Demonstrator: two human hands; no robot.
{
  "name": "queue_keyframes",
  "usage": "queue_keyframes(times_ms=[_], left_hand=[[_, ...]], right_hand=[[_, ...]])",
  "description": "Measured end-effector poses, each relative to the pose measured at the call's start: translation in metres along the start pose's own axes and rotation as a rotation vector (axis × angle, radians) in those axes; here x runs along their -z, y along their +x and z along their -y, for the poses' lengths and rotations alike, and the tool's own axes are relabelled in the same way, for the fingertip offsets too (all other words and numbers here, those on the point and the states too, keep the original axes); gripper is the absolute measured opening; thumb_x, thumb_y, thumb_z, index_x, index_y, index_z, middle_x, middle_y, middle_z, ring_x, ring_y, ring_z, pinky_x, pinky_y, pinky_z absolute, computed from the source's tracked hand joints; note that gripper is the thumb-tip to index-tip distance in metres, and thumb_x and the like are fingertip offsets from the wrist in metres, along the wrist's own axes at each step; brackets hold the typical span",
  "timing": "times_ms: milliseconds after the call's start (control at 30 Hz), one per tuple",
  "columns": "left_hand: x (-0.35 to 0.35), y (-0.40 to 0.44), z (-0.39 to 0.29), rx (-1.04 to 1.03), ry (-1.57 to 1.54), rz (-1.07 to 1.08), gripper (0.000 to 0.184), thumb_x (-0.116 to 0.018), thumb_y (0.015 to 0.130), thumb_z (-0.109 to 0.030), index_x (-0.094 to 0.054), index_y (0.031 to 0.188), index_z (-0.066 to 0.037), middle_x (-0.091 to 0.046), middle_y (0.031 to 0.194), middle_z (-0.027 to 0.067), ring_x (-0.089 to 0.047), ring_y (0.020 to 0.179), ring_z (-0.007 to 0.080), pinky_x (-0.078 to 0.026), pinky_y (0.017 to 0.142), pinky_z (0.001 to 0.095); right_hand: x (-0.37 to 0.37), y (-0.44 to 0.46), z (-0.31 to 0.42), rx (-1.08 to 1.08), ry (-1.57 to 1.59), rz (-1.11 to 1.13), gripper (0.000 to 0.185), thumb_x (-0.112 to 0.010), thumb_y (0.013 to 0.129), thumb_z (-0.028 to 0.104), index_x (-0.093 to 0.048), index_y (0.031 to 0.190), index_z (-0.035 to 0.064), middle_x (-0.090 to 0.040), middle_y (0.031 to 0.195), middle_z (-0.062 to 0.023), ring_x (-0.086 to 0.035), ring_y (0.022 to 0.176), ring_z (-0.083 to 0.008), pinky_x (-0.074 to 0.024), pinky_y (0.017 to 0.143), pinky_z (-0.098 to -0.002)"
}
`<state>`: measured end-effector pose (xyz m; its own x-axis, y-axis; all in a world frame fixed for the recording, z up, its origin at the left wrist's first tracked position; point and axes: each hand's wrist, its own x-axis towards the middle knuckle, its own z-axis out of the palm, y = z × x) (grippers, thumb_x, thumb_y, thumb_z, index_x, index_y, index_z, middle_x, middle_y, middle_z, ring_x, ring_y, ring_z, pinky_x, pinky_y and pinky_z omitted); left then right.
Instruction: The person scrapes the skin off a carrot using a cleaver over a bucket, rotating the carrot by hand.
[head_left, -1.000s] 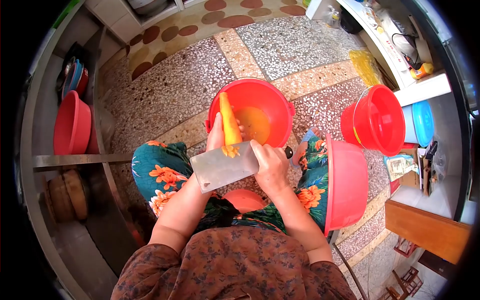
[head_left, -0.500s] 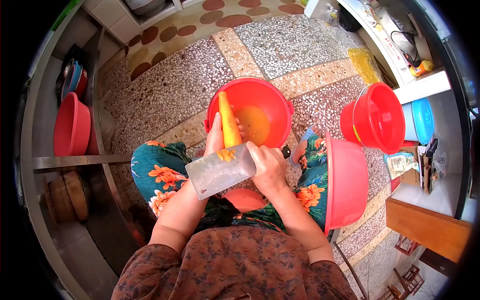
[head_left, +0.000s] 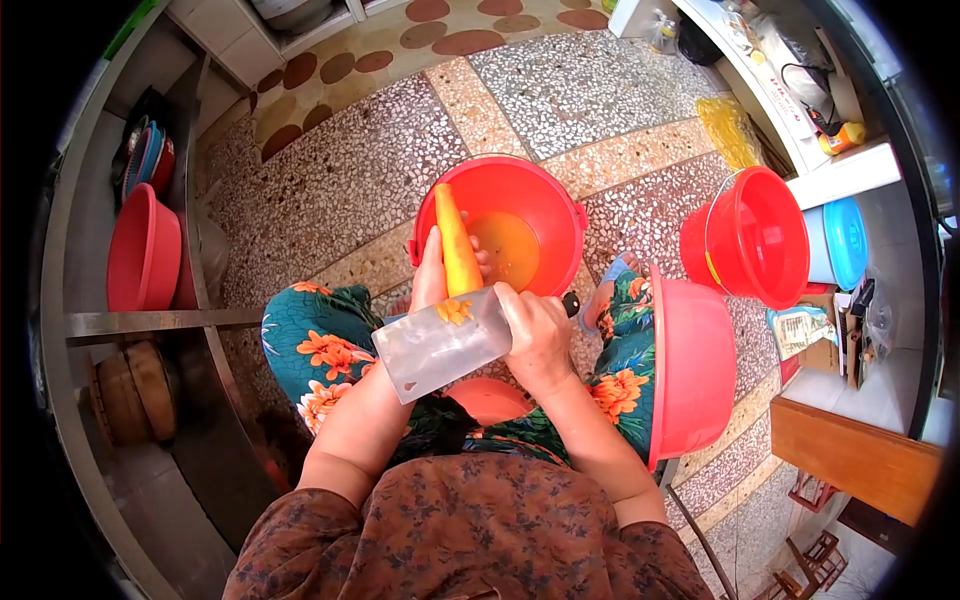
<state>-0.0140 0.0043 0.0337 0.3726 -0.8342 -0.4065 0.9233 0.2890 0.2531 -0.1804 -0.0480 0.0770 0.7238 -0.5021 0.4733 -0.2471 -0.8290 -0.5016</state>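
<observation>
A peeled orange-yellow carrot (head_left: 456, 245) points away from me over the red bucket (head_left: 555, 195), which has some cloudy yellowish liquid at its bottom. My left hand (head_left: 432, 275) is wrapped round the carrot, and its fingertips show on the far side. In my right hand (head_left: 537, 338) is a wide cleaver (head_left: 435, 350), held by the black handle and the back of the blade. The blade lies slanted across the carrot's near end, and a few orange shavings (head_left: 454, 311) stick to it. That near end is hidden under the blade.
A pink basin (head_left: 695, 370) stands by my right leg, with a second red bucket (head_left: 775, 235) beyond it. Between my legs is a small pink object (head_left: 490, 399). Metal shelves (head_left: 150, 322) with a red basin (head_left: 148, 250) run along the left. Yellow plastic (head_left: 728, 130) lies at the right.
The cleaver has shifted slightly toward me and left over the past second, with my right hand moving along. The carrot's far tip has moved slightly left.
</observation>
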Motion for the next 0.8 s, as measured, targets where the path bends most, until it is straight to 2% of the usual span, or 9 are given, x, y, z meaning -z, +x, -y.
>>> queue_keyframes(times_ms=[133, 200, 233, 433, 500, 600, 667, 733, 800], left_hand=[[-0.004, -0.002, 0.001, -0.003, 0.004, 0.006, 0.044, -0.045, 0.109, -0.048, -0.052, 0.142, -0.019, -0.056, 0.097, 0.0057, -0.054, 0.082, 0.0185, -0.051, 0.072, 0.0325], [-0.005, -0.003, 0.002, -0.013, 0.026, 0.003, 0.044, -0.045, 0.109, -0.048, -0.052, 0.142, -0.019, -0.056, 0.097, 0.0058, -0.053, 0.083, 0.0187, -0.051, 0.072, 0.0326], [-0.005, -0.004, 0.002, -0.003, 0.001, 0.025, 0.045, -0.045, 0.109, -0.048, -0.052, 0.142, -0.019, -0.056, 0.097, 0.0059, -0.053, 0.083, 0.019, -0.051, 0.073, 0.033], [-0.001, -0.006, 0.004, 0.022, 0.01, 0.09, 0.046, -0.045, 0.109, -0.049, -0.05, 0.144, -0.019, -0.056, 0.099, 0.0065, -0.054, 0.084, 0.0202, -0.053, 0.074, 0.0347], [-0.002, -0.006, 0.006, 0.021, 0.053, 0.101, 0.046, -0.045, 0.109, -0.049, -0.05, 0.145, -0.019, -0.056, 0.1, 0.0067, -0.054, 0.084, 0.0204, -0.053, 0.074, 0.0351], [-0.004, -0.003, 0.004, 0.044, -0.005, 0.046, 0.047, -0.044, 0.11, -0.05, -0.049, 0.146, -0.02, -0.056, 0.1, 0.0064, -0.055, 0.085, 0.0202, -0.053, 0.074, 0.0347], [-0.003, 0.0, 0.0, 0.009, 0.098, 0.025, 0.046, -0.041, 0.111, -0.048, -0.051, 0.141, -0.015, -0.058, 0.097, 0.0053, -0.058, 0.08, 0.0199, -0.053, 0.069, 0.0365], [-0.005, 0.0, 0.0, -0.003, 0.11, 0.013, 0.045, -0.041, 0.111, -0.048, -0.051, 0.14, -0.015, -0.058, 0.097, 0.0054, -0.058, 0.079, 0.02, -0.053, 0.069, 0.0363], [-0.004, 0.0, 0.0, -0.009, 0.121, 0.002, 0.045, -0.04, 0.111, -0.048, -0.051, 0.14, -0.015, -0.057, 0.097, 0.0055, -0.058, 0.078, 0.02, -0.053, 0.068, 0.036]], right_hand=[[0.0, -0.001, -0.002, 0.011, 0.003, -0.001, 0.039, -0.063, 0.08, 0.003, -0.065, 0.119, 0.0039, -0.056, 0.076, -0.0071, -0.062, 0.072, -0.0272, -0.0452, 0.069, -0.0419], [0.001, -0.001, -0.003, -0.009, -0.021, 0.023, 0.043, -0.074, 0.076, 0.007, -0.066, 0.118, 0.0038, -0.063, 0.079, -0.0091, -0.065, 0.074, -0.0313, -0.0485, 0.069, -0.0429], [0.001, -0.001, -0.003, -0.009, -0.021, 0.022, 0.043, -0.074, 0.076, 0.007, -0.066, 0.118, 0.0038, -0.063, 0.079, -0.0091, -0.065, 0.074, -0.0313, -0.0485, 0.069, -0.0429], [-0.001, 0.001, -0.011, -0.033, -0.037, 0.007, 0.043, -0.073, 0.075, 0.004, -0.067, 0.117, 0.0043, -0.064, 0.08, -0.0089, -0.064, 0.074, -0.0313, -0.0481, 0.069, -0.043], [-0.001, 0.004, -0.015, -0.03, -0.063, -0.022, 0.038, -0.061, 0.081, 0.003, -0.065, 0.119, 0.0045, -0.057, 0.077, -0.0073, -0.062, 0.073, -0.0276, -0.0451, 0.07, -0.042], [0.006, 0.005, -0.007, 0.028, -0.053, 0.011, 0.036, -0.06, 0.083, 0.004, -0.066, 0.118, 0.0047, -0.057, 0.076, -0.0068, -0.062, 0.072, -0.0271, -0.045, 0.069, -0.0415], [0.007, 0.004, -0.002, 0.046, -0.058, 0.033, 0.035, -0.059, 0.084, 0.005, -0.066, 0.118, 0.0046, -0.056, 0.076, -0.0062, -0.062, 0.072, -0.0265, -0.0449, 0.069, -0.0413], [0.008, 0.005, 0.001, 0.06, -0.066, 0.054, 0.034, -0.059, 0.084, 0.006, -0.066, 0.118, 0.0045, -0.055, 0.075, -0.0057, -0.062, 0.071, -0.0258, -0.0449, 0.069, -0.041], [0.009, 0.005, 0.001, 0.033, -0.071, 0.074, 0.039, -0.063, 0.079, 0.002, -0.068, 0.118, 0.0043, -0.058, 0.077, -0.0075, -0.063, 0.075, -0.0281, -0.0467, 0.071, -0.0423]])
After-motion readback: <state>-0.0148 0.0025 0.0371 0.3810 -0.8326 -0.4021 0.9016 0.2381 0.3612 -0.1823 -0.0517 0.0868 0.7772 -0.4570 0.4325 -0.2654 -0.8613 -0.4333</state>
